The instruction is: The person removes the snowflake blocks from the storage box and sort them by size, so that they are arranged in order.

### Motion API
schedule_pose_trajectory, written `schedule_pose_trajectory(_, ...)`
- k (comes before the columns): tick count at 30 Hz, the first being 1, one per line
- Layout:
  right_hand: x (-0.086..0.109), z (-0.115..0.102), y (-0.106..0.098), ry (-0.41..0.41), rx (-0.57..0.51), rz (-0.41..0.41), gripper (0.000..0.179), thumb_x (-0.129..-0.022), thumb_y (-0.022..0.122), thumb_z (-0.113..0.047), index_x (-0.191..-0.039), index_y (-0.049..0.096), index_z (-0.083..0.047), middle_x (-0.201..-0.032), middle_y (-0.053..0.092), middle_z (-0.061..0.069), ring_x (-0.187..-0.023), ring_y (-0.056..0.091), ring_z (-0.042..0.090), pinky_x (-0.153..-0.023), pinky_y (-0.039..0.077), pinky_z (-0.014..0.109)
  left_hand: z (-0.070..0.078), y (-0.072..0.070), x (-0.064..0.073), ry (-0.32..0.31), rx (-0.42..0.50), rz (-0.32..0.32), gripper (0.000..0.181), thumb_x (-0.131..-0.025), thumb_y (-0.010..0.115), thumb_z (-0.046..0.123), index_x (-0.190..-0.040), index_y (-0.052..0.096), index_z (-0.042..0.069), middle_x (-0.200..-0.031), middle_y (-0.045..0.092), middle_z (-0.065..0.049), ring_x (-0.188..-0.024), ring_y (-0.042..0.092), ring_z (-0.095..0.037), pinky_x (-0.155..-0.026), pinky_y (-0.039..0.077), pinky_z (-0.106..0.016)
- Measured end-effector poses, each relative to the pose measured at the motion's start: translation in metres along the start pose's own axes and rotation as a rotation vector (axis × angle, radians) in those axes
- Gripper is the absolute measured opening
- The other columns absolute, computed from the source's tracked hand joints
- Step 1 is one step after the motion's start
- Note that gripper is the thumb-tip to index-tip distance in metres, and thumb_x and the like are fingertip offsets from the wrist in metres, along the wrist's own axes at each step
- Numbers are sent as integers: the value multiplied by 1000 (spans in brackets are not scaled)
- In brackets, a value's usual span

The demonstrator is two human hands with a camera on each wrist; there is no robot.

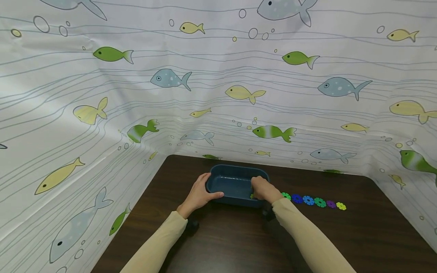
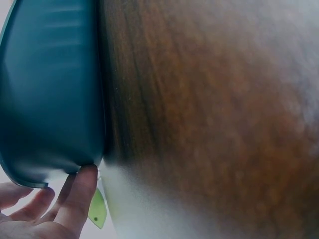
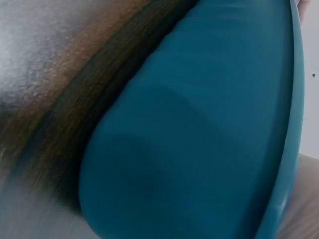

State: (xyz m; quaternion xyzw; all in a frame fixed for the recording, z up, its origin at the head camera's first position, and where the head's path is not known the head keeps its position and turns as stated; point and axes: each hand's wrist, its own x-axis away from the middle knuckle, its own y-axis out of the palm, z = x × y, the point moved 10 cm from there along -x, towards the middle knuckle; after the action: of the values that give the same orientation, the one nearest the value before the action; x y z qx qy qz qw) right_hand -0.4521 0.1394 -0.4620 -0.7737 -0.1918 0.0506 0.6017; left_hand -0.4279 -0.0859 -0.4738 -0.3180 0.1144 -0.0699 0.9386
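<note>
A dark blue plastic basin (image 1: 228, 185) stands on the brown table. My left hand (image 1: 201, 192) grips its left end, thumb along the front rim; in the left wrist view the fingertips (image 2: 85, 174) touch the outer end wall. My right hand (image 1: 263, 187) reaches over the rim into the basin's right end, its fingers curled around a small green plastic piece (image 1: 252, 196) that is mostly hidden. From the right wrist, the basin's outer wall (image 3: 189, 139) fills most of the view and hides the fingers.
Right of the basin, several flower-shaped plastic discs lie in a row, among them a dark blue disc (image 1: 297, 198), a purple disc (image 1: 331, 204) and a yellow disc (image 1: 341, 206). A fish-patterned white curtain (image 1: 218, 125) surrounds the dark wooden table (image 1: 225, 239).
</note>
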Motion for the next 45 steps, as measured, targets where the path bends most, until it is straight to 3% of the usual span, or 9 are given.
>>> schedule_pose_trajectory(3,0,0,1,16,3,-20,42,-94,74,11,-64,54,-11,-61,36,-3,-57,29,13,-56,29,30,0,0,0,2,-1,1,105,-88,91,46,-167,39,0,-173,38,-26,-156,44,-49,-125,42,-70)
schedule_pose_trajectory(10,2,0,2,36,-7,-12,24,-96,79,1,-75,69,-6,-66,55,2,-59,40,14,-60,37,31,-1,2,1,-3,4,-6,105,-88,91,45,-168,38,2,-174,36,-24,-159,41,-49,-125,41,-69)
schedule_pose_trajectory(14,3,-3,-3,13,-5,42,13,-91,88,-9,-85,77,-5,-79,72,6,-65,61,16,-64,53,32,-1,2,1,-5,6,-5,105,-88,91,45,-168,38,2,-174,37,-25,-158,41,-49,-125,41,-70)
schedule_pose_trajectory(17,5,-3,-6,2,-23,82,16,-89,91,-13,-92,80,-2,-90,77,9,-75,70,20,-72,63,38,-1,1,2,-6,3,-1,105,-88,91,44,-168,38,2,-173,37,-25,-158,42,-49,-125,41,-70)
schedule_pose_trajectory(22,7,-1,-10,-18,-39,144,23,-87,94,-17,-98,80,-1,-97,78,11,-83,74,23,-80,66,43,-1,1,1,-8,-9,5,105,-88,91,45,-167,39,2,-173,38,-25,-157,43,-49,-124,42,-70)
schedule_pose_trajectory(32,14,3,-17,-53,-101,235,27,-84,92,-15,-104,78,-3,-98,74,10,-85,66,20,-79,62,42,-1,1,1,-7,0,-1,104,-88,91,46,-167,39,2,-173,38,-25,-157,43,-49,-125,41,-71)
schedule_pose_trajectory(40,23,10,-23,-57,-175,296,33,-85,89,-13,-113,81,2,-109,79,15,-98,74,27,-89,65,48,-2,2,0,9,-6,-4,105,-88,90,47,-167,39,1,-173,37,-26,-157,43,-50,-124,41,-71)
schedule_pose_trajectory(45,36,12,-32,-97,-227,372,35,-86,86,-11,-116,81,5,-108,76,17,-97,73,30,-85,65,47,-1,2,0,7,1,-7,105,-88,90,47,-167,39,1,-173,37,-26,-157,43,-50,-125,41,-71)
